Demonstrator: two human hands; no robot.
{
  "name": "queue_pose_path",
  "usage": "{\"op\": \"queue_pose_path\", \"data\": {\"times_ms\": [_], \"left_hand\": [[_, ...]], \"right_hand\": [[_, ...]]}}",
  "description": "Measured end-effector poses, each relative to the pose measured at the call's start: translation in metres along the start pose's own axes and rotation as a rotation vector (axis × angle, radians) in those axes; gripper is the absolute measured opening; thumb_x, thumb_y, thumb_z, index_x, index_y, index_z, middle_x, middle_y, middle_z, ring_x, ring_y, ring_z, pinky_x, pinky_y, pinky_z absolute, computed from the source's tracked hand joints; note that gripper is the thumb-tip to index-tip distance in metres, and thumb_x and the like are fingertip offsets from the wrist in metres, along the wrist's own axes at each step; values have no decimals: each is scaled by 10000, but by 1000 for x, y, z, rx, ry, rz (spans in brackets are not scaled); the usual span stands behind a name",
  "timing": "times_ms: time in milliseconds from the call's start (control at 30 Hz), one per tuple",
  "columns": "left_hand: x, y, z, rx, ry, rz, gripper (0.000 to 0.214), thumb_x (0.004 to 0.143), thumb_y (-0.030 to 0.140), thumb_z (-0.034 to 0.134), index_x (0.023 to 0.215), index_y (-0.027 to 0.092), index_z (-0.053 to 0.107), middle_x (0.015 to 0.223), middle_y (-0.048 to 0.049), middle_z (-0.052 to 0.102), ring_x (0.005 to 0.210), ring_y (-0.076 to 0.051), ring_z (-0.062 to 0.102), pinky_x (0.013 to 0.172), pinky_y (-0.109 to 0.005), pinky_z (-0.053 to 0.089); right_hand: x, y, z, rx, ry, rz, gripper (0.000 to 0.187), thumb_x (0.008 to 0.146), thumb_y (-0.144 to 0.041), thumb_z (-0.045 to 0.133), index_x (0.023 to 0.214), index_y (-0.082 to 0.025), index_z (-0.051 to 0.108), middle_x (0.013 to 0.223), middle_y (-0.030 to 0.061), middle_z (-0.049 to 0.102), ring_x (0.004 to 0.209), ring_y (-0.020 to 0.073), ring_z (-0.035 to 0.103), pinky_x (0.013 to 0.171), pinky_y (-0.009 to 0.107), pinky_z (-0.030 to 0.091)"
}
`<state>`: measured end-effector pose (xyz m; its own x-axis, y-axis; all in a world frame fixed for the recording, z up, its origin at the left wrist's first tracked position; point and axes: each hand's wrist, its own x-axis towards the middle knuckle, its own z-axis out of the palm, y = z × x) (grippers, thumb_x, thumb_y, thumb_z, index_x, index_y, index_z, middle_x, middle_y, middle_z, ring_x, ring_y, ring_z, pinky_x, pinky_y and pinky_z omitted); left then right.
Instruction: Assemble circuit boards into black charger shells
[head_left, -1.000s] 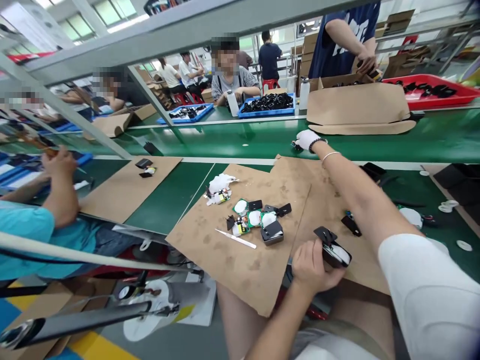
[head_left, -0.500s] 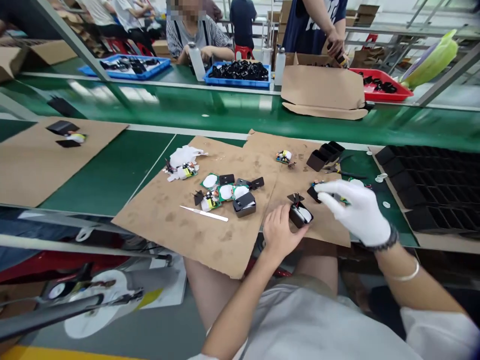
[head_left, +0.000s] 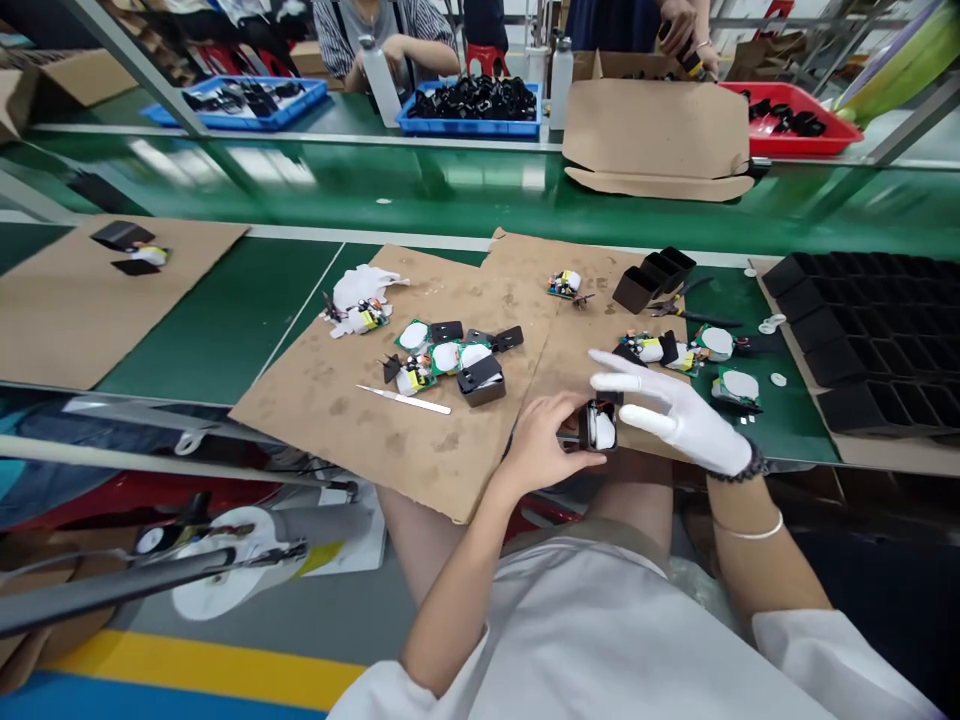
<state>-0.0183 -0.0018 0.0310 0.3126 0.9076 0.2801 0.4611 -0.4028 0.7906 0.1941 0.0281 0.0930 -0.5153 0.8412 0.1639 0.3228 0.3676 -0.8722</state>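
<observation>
My bare left hand [head_left: 541, 440] grips a small black adapter case [head_left: 598, 427] with a white part inside, held just past the near edge of the cardboard sheet [head_left: 360, 410]. My right hand [head_left: 675, 412], in a white glove, hovers right beside the case with its fingers stretched out and apart, holding nothing I can see. Ahead on the cardboard lie several small green circuit boards with white discs [head_left: 444, 358], black case halves [head_left: 481, 381] and a thin white stick [head_left: 405, 400].
More boards [head_left: 716, 345] and open black cases [head_left: 654, 278] lie to the right, beside a black compartment tray [head_left: 877, 335]. A green conveyor belt [head_left: 450, 200] runs behind. Across it are blue bins [head_left: 472, 105], a red bin [head_left: 787, 120], folded cardboard [head_left: 656, 140] and other people's hands.
My right hand came back from the far belt to the case in my left hand. The left hand drew the case nearer to me. The view swung right and down.
</observation>
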Motion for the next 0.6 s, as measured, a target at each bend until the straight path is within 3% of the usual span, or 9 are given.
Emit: {"op": "queue_pose_path", "data": {"times_ms": [67, 133, 233, 367, 567, 600], "left_hand": [[-2, -2, -8, -166, -84, -8, 738, 555, 316, 968, 1223, 206, 674, 1256, -123, 712, 1156, -303, 675, 1036, -427, 523], [-6, -5, -10, -348, -169, -35, 749, 557, 270, 964, 1239, 185, 666, 1298, -137, 689, 1191, -301, 664, 1040, -403, 527], [-11, -4, -7, -483, -248, -64, 701, 546, 244, 960, 1184, 161, 683, 1217, -126, 712, 1117, -292, 694, 960, -368, 566], [-15, 5, -6, -481, -254, -75, 699, 538, 284, 960, 1173, 165, 692, 1192, -123, 712, 1088, -290, 690, 900, -356, 583], [-17, 11, -12, -646, -397, -85, 604, 593, 548, 895, 1063, 199, 748, 1021, -105, 752, 993, -290, 718, 850, -375, 593], [-17, 11, -12, -627, -362, -95, 593, 580, 574, 894, 1021, 201, 759, 955, -95, 760, 922, -281, 734, 807, -368, 599]], "right_hand": [[5, 3, -13, 117, -190, 11, 359, 893, -492, 697, 1172, -277, 769, 1394, 80, 660, 1318, 277, 616, 1151, 459, 469], [5, 7, -18, 201, -245, 39, 350, 863, -481, 737, 1147, -283, 780, 1262, 71, 738, 1209, 263, 691, 1084, 436, 535], [-2, 5, -17, 214, -184, 89, 331, 820, -462, 786, 1085, -264, 805, 1143, 72, 783, 1097, 257, 741, 1020, 408, 585], [-15, -8, -17, 158, -131, 83, 342, 787, -435, 821, 1075, -251, 811, 1118, 80, 789, 1072, 257, 745, 1012, 397, 594], [-26, -12, -18, 116, -119, 12, 342, 798, -394, 820, 1115, -265, 795, 1131, 75, 785, 1067, 246, 746, 1007, 378, 598], [-26, -12, -18, 113, -115, 7, 347, 796, -390, 822, 1119, -267, 793, 1132, 73, 785, 1071, 246, 746, 1010, 374, 598]]}}
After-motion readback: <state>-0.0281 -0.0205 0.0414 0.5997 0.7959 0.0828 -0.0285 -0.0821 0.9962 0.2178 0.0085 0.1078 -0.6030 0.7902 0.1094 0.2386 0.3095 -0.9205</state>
